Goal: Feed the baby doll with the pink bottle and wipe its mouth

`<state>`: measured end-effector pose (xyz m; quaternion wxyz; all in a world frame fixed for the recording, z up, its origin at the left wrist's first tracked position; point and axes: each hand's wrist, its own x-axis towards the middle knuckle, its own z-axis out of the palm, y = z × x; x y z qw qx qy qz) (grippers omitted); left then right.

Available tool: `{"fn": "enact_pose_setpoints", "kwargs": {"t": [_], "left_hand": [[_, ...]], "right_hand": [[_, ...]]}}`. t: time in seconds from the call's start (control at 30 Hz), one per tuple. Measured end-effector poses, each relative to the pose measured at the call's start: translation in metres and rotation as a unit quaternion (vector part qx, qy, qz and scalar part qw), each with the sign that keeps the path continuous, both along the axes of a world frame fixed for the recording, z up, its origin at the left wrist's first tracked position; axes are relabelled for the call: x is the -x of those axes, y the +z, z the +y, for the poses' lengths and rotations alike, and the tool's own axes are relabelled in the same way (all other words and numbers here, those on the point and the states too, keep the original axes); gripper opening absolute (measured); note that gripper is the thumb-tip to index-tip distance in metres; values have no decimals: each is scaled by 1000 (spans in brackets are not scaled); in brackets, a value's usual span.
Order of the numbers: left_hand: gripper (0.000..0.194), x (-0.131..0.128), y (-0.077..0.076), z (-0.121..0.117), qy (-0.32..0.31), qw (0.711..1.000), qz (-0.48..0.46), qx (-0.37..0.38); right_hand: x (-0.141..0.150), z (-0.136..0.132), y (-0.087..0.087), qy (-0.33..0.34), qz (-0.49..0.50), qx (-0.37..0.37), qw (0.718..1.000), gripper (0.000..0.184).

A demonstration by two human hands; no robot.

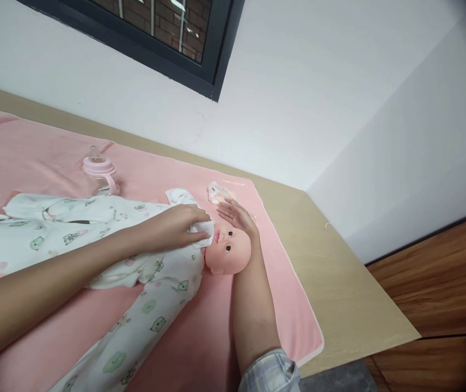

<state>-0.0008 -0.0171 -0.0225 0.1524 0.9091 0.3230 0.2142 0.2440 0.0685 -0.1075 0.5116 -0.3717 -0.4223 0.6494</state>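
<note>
A baby doll (233,253) lies on its back on a pink blanket (294,305), its head toward the right. It wears a white suit (106,218) printed with green and pink figures. My left hand (176,226) pinches a white tissue (205,231) at the doll's chin, just below the mouth. Around the far side of the head, my right hand (236,215) has its fingers stretched out and holds nothing. My right forearm lies against the top of the doll's head.
A baby bottle (100,170) with a pink collar and handle stands on the blanket beyond the doll's body. Near my right fingertips lies a small clear plastic packet (218,193). The tan tabletop (339,288) meets a white wall with a dark-framed window (212,65).
</note>
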Motion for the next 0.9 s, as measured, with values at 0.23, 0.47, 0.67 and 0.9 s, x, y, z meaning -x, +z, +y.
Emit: {"fn": "enact_pose_setpoints", "kwargs": {"t": [0.23, 0.47, 0.67, 0.9], "left_hand": [[20, -2, -2, 2, 0, 999, -1, -35], [24, -2, -4, 2, -12, 999, -47, -25], [32, -3, -5, 2, -15, 998, -50, -26], [35, -5, -9, 1, 0, 997, -61, -52]], "right_hand": [[-1, 2, -2, 2, -2, 1, 1000, 31], [-2, 2, -1, 11, 1, 0, 1000, 32], [-2, 0, 1, 10, 1, -1, 1000, 30], [-1, 0, 0, 6, -1, -1, 1000, 33]]}}
